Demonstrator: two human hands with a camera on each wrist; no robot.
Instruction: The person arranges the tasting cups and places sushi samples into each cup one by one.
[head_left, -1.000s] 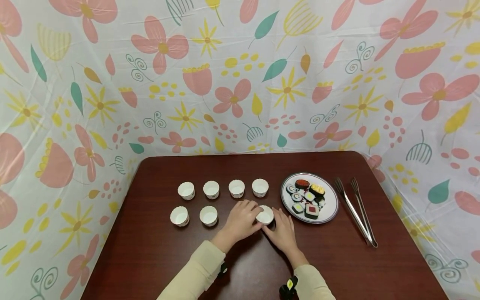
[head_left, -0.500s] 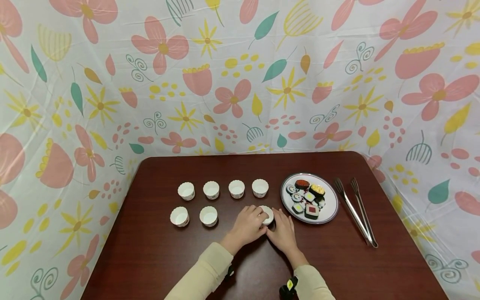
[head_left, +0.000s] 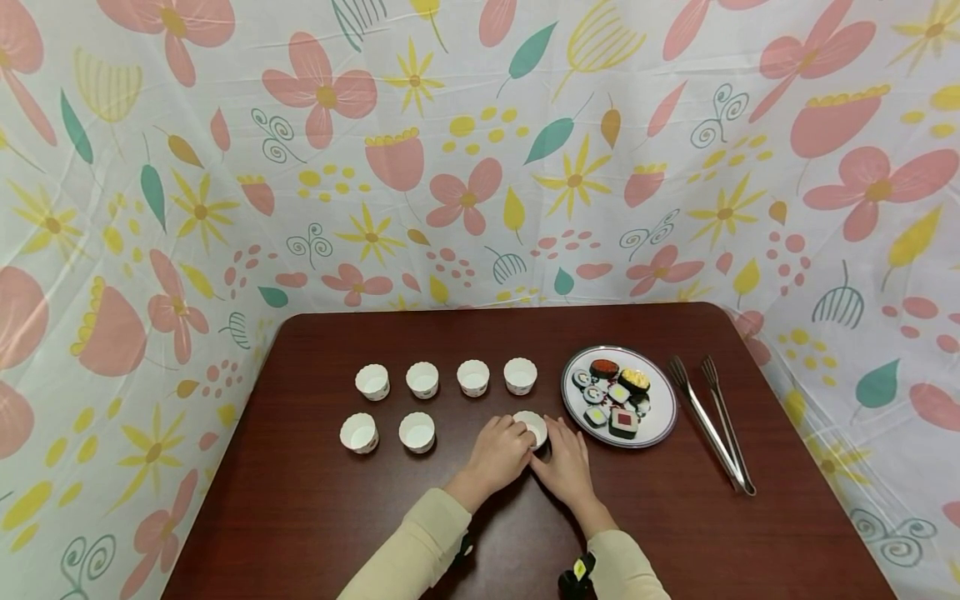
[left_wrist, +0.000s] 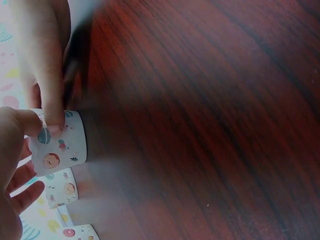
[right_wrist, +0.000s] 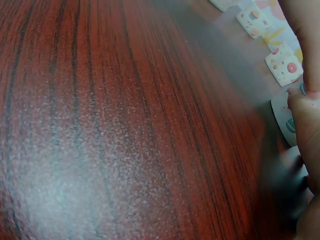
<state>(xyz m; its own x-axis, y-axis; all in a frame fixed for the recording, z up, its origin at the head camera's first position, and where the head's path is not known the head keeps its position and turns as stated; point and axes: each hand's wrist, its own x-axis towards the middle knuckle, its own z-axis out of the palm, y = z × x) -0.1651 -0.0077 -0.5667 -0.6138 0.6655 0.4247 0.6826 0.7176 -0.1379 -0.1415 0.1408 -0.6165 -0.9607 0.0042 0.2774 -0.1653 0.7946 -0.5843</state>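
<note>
A white baking cup (head_left: 536, 425) with a scalloped rim stands on the table between my two hands. My left hand (head_left: 501, 450) holds its left side, with fingers bent at the rim. From the right, my right hand (head_left: 566, 458) holds the same cup, fingers along its far side and thumb at the front. In the left wrist view both thumbs touch the wall of the printed cup (left_wrist: 62, 142), which has small coloured pictures. The right wrist view catches only part of this cup (right_wrist: 284, 117), behind the right thumb (right_wrist: 307, 117).
Two more baking cups (head_left: 417, 432) stand left in the same row, with several others (head_left: 473, 377) in a row behind. A blue-rimmed plate (head_left: 660, 421) of sushi pieces (head_left: 624, 422) sits to the right. Metal tongs (head_left: 720, 433) lie beyond it near the table's right edge.
My left hand has shifted slightly right and towards the near side, along the cup's side. The right hand and the cup have hardly moved.
</note>
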